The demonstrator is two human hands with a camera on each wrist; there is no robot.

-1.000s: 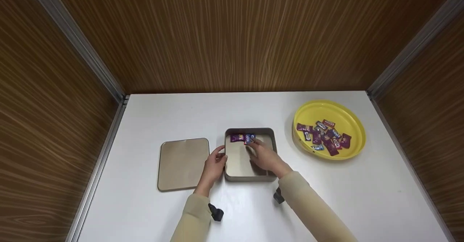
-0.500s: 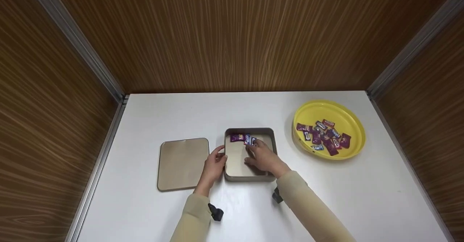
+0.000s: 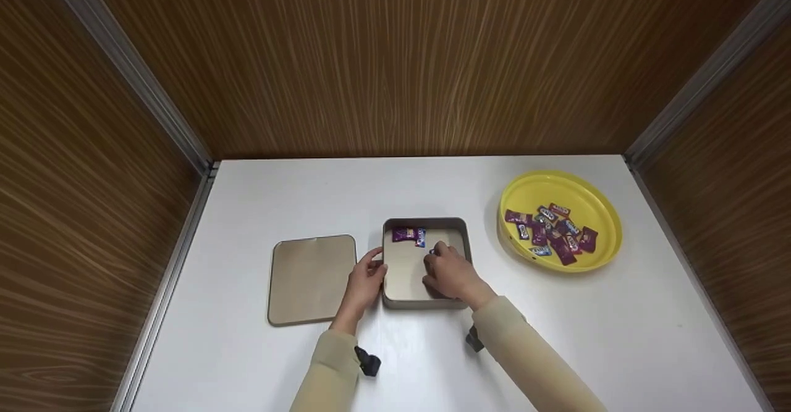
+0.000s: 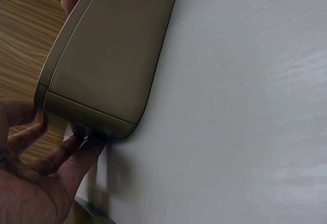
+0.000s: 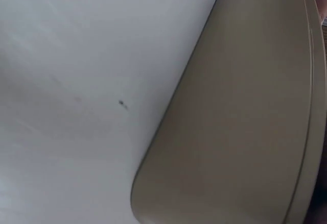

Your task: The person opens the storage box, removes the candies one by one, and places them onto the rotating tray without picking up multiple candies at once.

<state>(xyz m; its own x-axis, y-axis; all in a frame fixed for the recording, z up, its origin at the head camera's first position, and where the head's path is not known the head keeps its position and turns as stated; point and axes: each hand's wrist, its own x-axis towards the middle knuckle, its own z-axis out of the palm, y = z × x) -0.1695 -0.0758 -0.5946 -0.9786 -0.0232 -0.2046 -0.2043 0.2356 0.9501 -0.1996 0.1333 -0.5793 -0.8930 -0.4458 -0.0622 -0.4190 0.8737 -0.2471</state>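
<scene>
An open tan metal tin (image 3: 426, 304) stands on the white table. Inside its far left corner lie a purple wrapped candy (image 3: 404, 234) and a small blue wrapped candy (image 3: 421, 237), side by side. My right hand (image 3: 454, 273) reaches into the tin and pinches another small candy (image 3: 432, 251), mostly covered by the fingers. Against the tin's left wall, my left hand (image 3: 364, 283) rests with its fingertips; in the left wrist view, these fingertips (image 4: 84, 150) touch the outer side. The right wrist view catches mainly the tin's outer wall (image 5: 240, 112).
A matching tan lid (image 3: 312, 281) lies flat to the left of the tin. At the right, a round yellow tray (image 3: 593, 205) holds several purple, blue and red wrapped candies (image 3: 559, 239). Wood-patterned panels (image 3: 420, 60) enclose the table at the back and sides.
My right hand has drawn a small candy slightly toward me, away from the blue one beside the purple candy, and its fingers have curled more. My left hand stays put.
</scene>
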